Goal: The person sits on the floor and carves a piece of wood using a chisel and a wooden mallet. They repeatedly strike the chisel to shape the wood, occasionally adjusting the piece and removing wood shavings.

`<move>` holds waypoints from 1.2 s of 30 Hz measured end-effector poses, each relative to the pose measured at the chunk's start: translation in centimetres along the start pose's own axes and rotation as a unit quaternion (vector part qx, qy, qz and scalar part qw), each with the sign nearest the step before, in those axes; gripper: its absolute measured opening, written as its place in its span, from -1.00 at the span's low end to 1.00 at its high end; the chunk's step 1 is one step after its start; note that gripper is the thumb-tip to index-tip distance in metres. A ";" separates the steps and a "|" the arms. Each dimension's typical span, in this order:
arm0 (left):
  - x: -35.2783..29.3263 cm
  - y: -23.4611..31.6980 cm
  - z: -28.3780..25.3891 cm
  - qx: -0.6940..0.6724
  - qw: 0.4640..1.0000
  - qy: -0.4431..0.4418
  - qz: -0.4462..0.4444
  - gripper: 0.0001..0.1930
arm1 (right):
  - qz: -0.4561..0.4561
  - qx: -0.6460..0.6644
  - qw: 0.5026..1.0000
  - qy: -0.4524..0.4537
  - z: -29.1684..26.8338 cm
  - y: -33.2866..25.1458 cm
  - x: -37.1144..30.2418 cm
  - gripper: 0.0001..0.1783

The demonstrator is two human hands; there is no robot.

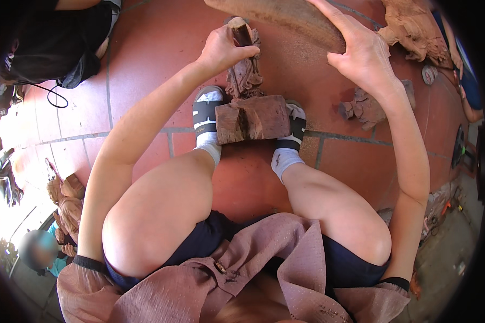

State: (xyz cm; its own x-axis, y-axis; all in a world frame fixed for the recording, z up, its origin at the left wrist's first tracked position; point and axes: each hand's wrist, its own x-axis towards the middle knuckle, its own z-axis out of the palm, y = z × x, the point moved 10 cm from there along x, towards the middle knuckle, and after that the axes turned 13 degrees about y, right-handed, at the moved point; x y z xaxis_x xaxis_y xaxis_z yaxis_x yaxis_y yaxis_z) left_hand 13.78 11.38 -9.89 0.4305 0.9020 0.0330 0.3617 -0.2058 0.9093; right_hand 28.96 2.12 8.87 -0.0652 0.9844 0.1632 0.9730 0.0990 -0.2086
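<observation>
My left hand point(223, 51) is closed around a chisel point(241, 32), its round wooden end worn pale and pointing up; the blade is hidden. Below it lies a reddish-brown wood carving point(243, 78) with a detailed surface. The carving's thick, rough block base point(253, 118) is turned toward me, between my sandalled feet. Over to the right, my right hand point(361, 54) grips a long, thick wooden club point(283, 16) used as a mallet, raised beyond the carving. Its far-left end leaves the top edge.
Another small carving point(366, 105) lies on the red tiled floor point(151, 64) at right. A large rough wood piece point(415, 27) stands behind it. A person in dark clothing point(54, 43) is at upper left; another person point(40, 250) is at lower left beside carved figures point(67, 204).
</observation>
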 end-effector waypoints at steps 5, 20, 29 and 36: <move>0.8 1.2 0.3 0.008 0.997 0.006 0.071 -0.48 | 0.006 -0.033 0.999 -0.040 0.8 -0.1 -0.2 -0.04; 1.1 -0.4 -1.7 -0.069 0.996 0.039 -0.047 -0.66 | -0.012 0.146 0.988 0.038 -0.4 -1.9 -0.8 -0.07; 1.4 2.2 -0.1 0.064 0.997 0.023 0.046 -0.62 | -0.010 0.172 0.974 0.144 -1.9 -0.6 0.5 -0.05; 2.0 2.3 0.5 0.087 0.994 0.031 0.059 -0.57 | 0.065 0.052 0.996 0.025 0.0 1.8 0.9 -0.03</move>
State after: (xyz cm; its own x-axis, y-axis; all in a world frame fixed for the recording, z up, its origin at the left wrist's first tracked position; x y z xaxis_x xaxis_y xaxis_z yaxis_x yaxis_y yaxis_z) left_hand 15.89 12.56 -7.96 0.4287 0.8883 0.1648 0.4511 -0.3685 0.8129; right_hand 30.67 3.14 8.67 0.0733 0.9818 0.1754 0.9444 -0.0118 -0.3285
